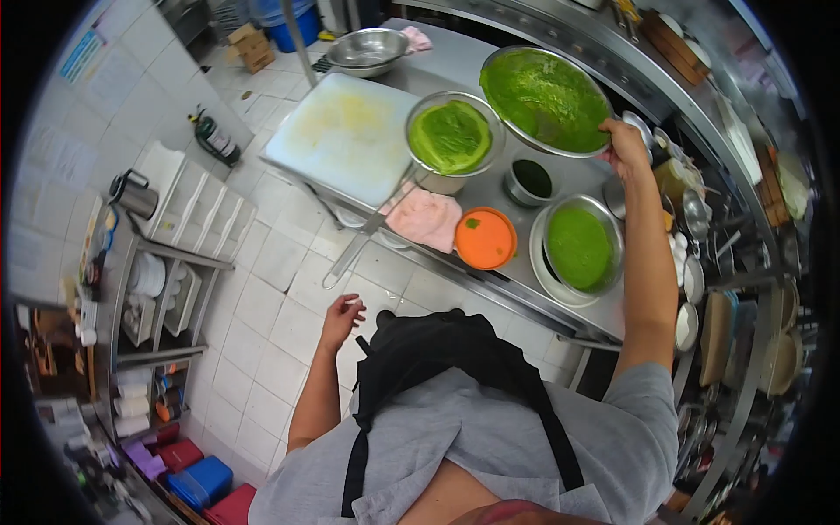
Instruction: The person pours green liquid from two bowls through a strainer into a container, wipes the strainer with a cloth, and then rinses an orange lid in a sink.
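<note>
My right hand (626, 147) grips the rim of a large metal bowl (544, 98), tilted and coated inside with green puree. Beside it, a strainer (451, 138) full of green pulp rests over a pot, its long handle (348, 256) sticking out past the table edge. My left hand (341, 322) hangs over the floor near that handle, fingers loosely bent and apart, holding nothing. Closer to me are an orange bowl (486, 241) with green bits, a metal bowl of smooth green liquid (581, 245) on a white plate (548, 278), and a small metal container (530, 181) with dark green contents.
A white cutting board (341, 136) and a pink cloth (425, 215) lie on the steel table. Stacked metal bowls (367, 48) stand at its far end. Utensils and pans crowd the right side. A shelf rack (166, 297) and fire extinguisher (215, 138) are to the left.
</note>
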`<action>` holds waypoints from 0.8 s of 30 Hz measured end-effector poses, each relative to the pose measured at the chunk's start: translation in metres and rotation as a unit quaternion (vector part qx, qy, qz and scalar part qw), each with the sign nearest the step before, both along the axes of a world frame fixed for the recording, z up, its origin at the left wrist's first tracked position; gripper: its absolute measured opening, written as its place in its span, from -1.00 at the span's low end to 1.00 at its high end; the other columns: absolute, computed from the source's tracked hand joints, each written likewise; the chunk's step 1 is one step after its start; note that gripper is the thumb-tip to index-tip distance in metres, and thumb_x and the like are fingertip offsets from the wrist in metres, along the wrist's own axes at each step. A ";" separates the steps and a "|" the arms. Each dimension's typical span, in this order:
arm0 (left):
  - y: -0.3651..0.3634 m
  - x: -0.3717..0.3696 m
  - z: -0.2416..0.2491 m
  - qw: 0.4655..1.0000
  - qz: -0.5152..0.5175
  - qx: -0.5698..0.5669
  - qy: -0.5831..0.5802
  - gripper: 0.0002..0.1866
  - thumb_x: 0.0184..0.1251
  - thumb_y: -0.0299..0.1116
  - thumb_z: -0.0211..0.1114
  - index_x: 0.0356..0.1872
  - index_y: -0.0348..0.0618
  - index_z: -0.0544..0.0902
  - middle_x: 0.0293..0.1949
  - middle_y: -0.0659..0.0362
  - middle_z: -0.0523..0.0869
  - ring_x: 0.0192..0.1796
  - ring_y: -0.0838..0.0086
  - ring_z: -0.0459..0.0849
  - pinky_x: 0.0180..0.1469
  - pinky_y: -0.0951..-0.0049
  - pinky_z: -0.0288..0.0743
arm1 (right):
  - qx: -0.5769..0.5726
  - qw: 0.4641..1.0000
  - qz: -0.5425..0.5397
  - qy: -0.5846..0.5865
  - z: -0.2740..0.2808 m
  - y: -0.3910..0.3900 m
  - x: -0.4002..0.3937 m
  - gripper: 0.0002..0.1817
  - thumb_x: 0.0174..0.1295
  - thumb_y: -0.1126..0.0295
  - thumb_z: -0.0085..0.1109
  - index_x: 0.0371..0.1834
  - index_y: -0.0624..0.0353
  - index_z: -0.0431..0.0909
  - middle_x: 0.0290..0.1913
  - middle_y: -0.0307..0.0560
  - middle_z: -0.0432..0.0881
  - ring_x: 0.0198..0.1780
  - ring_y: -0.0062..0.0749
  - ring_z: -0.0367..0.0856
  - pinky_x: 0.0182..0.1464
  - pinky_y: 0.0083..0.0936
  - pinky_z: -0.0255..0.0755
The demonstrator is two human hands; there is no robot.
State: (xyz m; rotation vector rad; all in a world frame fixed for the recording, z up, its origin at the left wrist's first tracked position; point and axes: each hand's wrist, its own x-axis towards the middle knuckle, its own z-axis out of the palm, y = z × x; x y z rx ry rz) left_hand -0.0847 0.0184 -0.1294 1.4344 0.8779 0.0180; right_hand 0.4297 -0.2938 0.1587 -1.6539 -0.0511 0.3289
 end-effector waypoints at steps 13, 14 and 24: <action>0.036 -0.039 -0.110 0.987 -0.042 -0.029 0.151 -0.70 0.38 -0.17 0.24 -0.06 -0.19 0.57 -0.30 0.09 0.74 -0.44 0.45 0.69 -0.46 0.45 0.50 | -0.406 0.844 -0.193 -0.292 -0.045 -0.204 -0.117 -0.74 0.14 0.38 0.16 -0.56 0.39 0.54 -0.63 0.11 0.56 -0.62 -0.13 0.54 -0.51 -0.25 0.36; 0.041 -0.045 -0.121 0.984 -0.045 -0.035 0.171 -0.71 0.38 -0.18 0.24 -0.08 -0.19 0.57 -0.33 0.10 0.73 -0.47 0.44 0.69 -0.50 0.45 0.49 | -0.476 0.806 -0.189 -0.296 -0.041 -0.195 -0.136 -0.74 0.14 0.37 0.16 -0.55 0.39 0.54 -0.59 0.23 0.57 -0.58 0.02 0.57 -0.48 -0.19 0.38; 0.086 -0.042 -0.129 0.961 -0.065 0.006 0.269 -0.65 0.39 -0.13 0.17 -0.04 -0.23 0.53 -0.34 0.11 0.69 -0.45 0.39 0.66 -0.44 0.37 0.52 | -0.557 0.681 -0.093 -0.466 -0.054 -0.158 -0.192 -0.83 0.08 0.45 0.19 -0.51 0.31 0.43 0.15 0.10 0.59 -0.48 0.04 0.63 -0.41 -0.25 0.55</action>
